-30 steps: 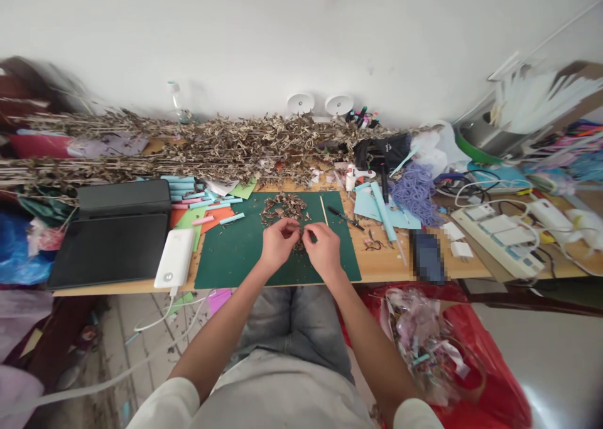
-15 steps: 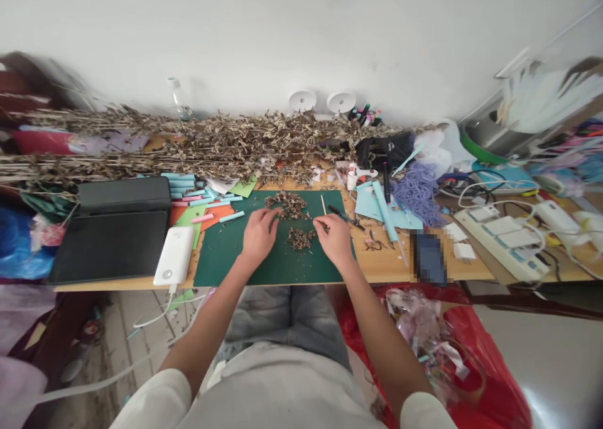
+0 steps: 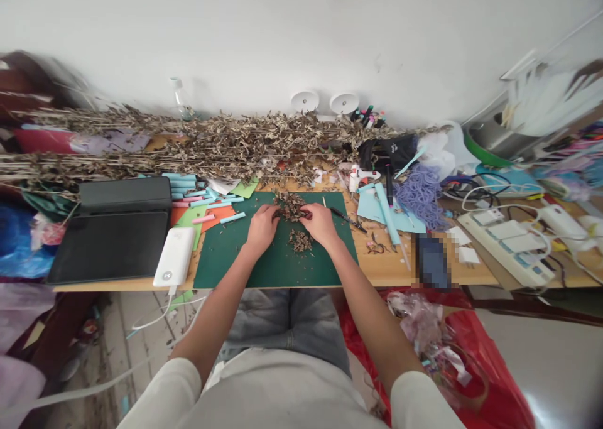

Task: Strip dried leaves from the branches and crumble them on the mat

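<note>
No text can be read — the black pouch [image 3: 379, 155] seems to bear pale lettering [image 3: 394, 146], too small.

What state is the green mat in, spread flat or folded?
Spread flat: the green mat lies open on the table, its front corners showing and no fold visible.

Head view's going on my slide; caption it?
Left hand and right hand flank a pile of dried leaves on a green mat.
</note>
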